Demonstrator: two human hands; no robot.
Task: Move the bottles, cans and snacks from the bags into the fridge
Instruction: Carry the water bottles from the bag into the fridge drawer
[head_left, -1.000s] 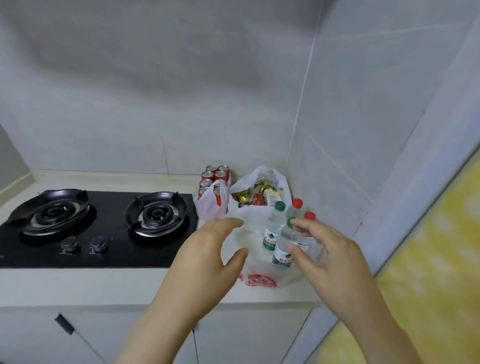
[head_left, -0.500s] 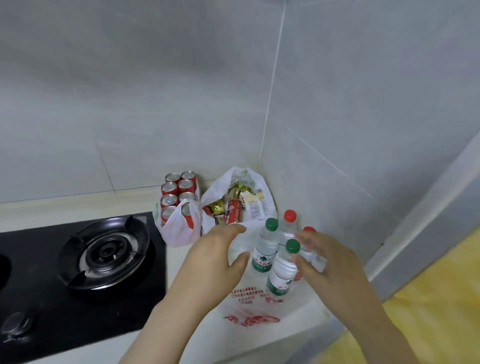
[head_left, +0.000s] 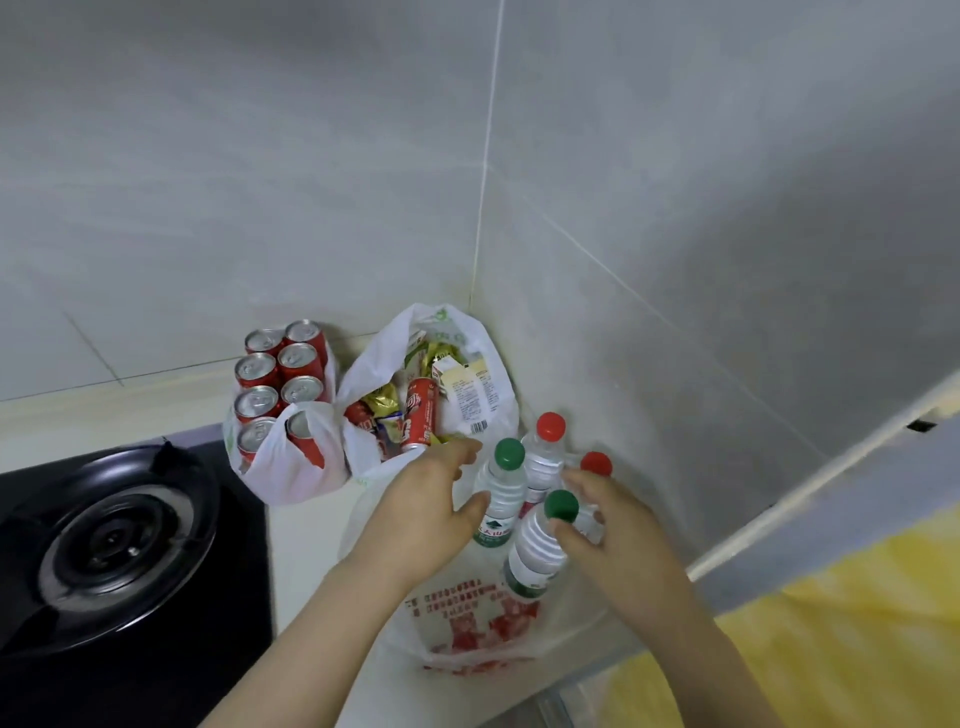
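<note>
A: Entry one, bottles. Count and place?
B: Four, standing close together in the bottle bag (head_left: 467, 629). The bag lies slumped on the bench (head_left: 306, 545), in the corner of the wall (head_left: 675, 260). Rear green bottle (head_left: 497, 501); red bottle (head_left: 543, 460) at its 2 o'clock. Far red bottle (head_left: 596, 464) at 3 o'clock of the red bottle, only its cap plain. Front green bottle (head_left: 532, 553) at 5 o'clock of the rear green bottle.
A: Hands?
B: Right hand (head_left: 623, 540): grasping the front green bottle, thumb just beneath the cap, fingers round the far side of the neck. Left hand (head_left: 421, 512): released, fingers stretched toward 1 o'clock over the bag's rim. Its thumb apparently touches the rear green bottle's shoulder, though the contact is hard to confirm from this angle.
A: Entry two, cans.
B: Eight red cans (head_left: 275, 374), two rows, upright in the can bag (head_left: 291, 473), at 10 o'clock of the bottle bag.
A: Entry three, snacks.
B: Snacks (head_left: 421, 410): mixed red, gold and pale packets, loose in the snack bag (head_left: 467, 338). It sits at 12 o'clock of the bottle bag, just beside the can bag.
A: Other fittings?
B: Burner (head_left: 119, 540) on a black hob (head_left: 234, 597), at 9 o'clock of the hands.
</note>
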